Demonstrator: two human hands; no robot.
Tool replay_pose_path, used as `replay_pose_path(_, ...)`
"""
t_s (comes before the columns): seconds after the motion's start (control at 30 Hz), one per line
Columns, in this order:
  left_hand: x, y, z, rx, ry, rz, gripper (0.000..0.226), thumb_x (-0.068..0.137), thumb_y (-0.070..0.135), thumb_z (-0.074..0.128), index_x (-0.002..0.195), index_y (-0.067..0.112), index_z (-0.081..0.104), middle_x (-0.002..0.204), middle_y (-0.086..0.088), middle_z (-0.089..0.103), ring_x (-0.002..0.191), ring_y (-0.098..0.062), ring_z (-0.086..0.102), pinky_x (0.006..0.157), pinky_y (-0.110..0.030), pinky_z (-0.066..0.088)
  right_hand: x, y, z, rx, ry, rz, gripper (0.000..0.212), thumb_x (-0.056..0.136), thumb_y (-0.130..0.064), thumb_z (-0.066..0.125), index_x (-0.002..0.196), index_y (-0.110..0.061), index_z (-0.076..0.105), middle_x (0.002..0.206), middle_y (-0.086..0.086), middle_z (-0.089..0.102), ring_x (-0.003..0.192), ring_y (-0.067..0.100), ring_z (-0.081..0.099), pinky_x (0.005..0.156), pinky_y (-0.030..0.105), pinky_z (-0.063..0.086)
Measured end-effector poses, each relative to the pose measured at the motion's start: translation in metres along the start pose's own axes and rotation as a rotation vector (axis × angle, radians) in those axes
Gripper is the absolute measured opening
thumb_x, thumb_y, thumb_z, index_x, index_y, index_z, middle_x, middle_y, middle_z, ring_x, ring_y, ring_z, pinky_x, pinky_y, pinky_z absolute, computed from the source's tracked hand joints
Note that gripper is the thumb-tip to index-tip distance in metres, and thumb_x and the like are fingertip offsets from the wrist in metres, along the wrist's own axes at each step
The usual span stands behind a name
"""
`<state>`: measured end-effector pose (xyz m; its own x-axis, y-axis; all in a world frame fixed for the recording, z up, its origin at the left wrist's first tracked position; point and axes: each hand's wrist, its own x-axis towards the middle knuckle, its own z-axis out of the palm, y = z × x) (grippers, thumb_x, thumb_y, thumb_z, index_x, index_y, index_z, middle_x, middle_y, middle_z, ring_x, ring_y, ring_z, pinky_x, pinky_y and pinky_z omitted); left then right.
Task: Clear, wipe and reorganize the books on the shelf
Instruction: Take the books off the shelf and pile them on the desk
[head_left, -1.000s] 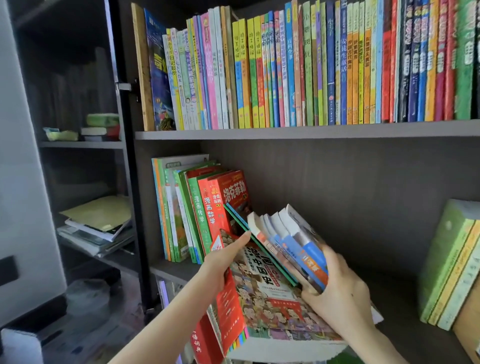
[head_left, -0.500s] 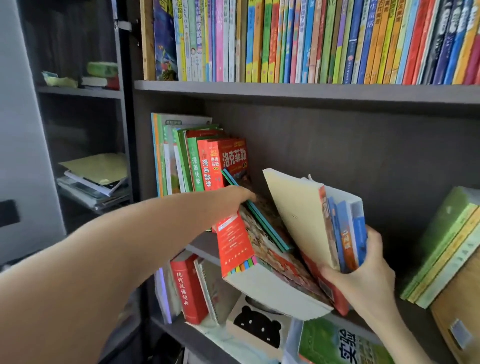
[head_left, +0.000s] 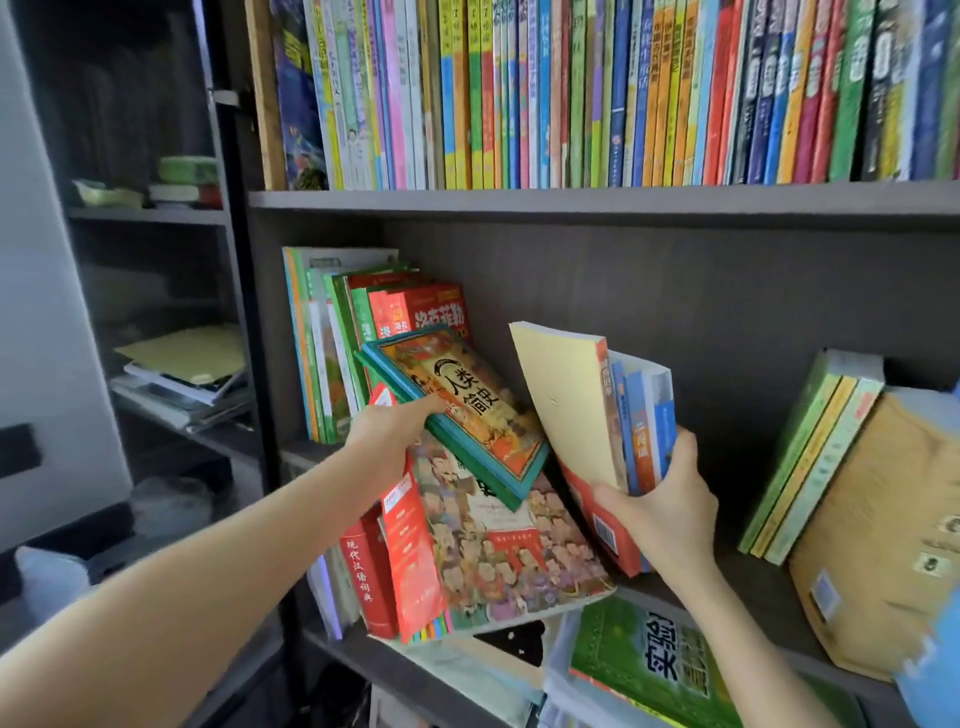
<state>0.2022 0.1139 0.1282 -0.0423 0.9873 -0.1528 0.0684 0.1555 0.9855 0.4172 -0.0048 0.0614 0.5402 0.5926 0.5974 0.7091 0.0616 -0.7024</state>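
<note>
Left hand (head_left: 389, 441): fingers pinch the edge of the green-bordered book (head_left: 467, 415), tilted over the thick illustrated book (head_left: 498, 551) on the middle shelf (head_left: 748, 582). Right hand (head_left: 670, 509): fingers wrap the upright thin-book bundle (head_left: 587, 415). Advice: lift the bundle clear first, supporting the spines. Obstructions: leaning books (head_left: 815, 467) right; upright row (head_left: 332, 353) left.

2 hands (head_left: 387, 439) (head_left: 670, 514), 1 teal-edged book (head_left: 467, 410), 1 book bundle (head_left: 571, 405)

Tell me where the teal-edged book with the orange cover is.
In the head view, the teal-edged book is left of centre, tilted in the left hand, over the large illustrated book.
</note>
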Motion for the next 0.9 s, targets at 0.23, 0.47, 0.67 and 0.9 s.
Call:
replay_pose_path(0.23, -0.053, -0.046, -0.052, 0.300, 0.270, 0.215, 0.076, 0.055, 0.053, 0.083, 0.103, 0.004, 0.051, 0.073, -0.001, 0.062, 0.064, -0.014, 0.057, 0.053, -0.031, 0.046, -0.010, -0.012, 0.004, -0.140, -0.006, -0.077, 0.073, 0.063, -0.031, 0.087, 0.117, -0.016, 0.041, 0.099, -0.008, 0.051, 0.080, 0.009, 0.052, 0.067, 0.025, 0.042)
replay_pose_path(0.47, -0.098, -0.105, -0.134, 0.433, 0.414, 0.309, 0.066, 0.055, 0.049, 0.085, 0.094, 0.015, 0.044, 0.081, 0.005, 0.061, 0.075, -0.014, 0.061, 0.067, -0.039, 0.054, -0.056, -0.046, 0.002, -0.331, -0.051, -0.273, 0.073, 0.055, -0.026, 0.089, 0.113, -0.006, 0.050, 0.087, 0.008, 0.063, 0.065, 0.028, 0.062, 0.057, 0.029, 0.044)
replay_pose_path(0.67, -0.133, -0.138, -0.211, 0.456, 0.473, 0.264, 0.063, 0.058, 0.049, 0.084, 0.094, 0.016, 0.045, 0.081, 0.009, 0.060, 0.072, -0.007, 0.059, 0.062, -0.032, 0.052, -0.101, -0.121, -0.015, -0.045, -0.148, -0.045, 0.061, 0.062, -0.022, 0.087, 0.104, -0.015, 0.043, 0.081, -0.003, 0.054, 0.068, 0.020, 0.047, 0.065, 0.031, 0.034)
replay_pose_path(0.9, -0.200, -0.184, -0.325, 0.478, 0.511, 0.249, 0.066, 0.057, 0.046, 0.086, 0.096, 0.013, 0.044, 0.081, 0.010, 0.053, 0.073, -0.006, 0.052, 0.058, -0.028, 0.045, -0.204, -0.188, 0.008, 0.656, -0.463, 0.495, 0.037, 0.073, -0.001, 0.073, 0.106, -0.014, 0.061, 0.082, 0.005, 0.068, 0.053, 0.012, 0.064, 0.060, 0.028, 0.050)
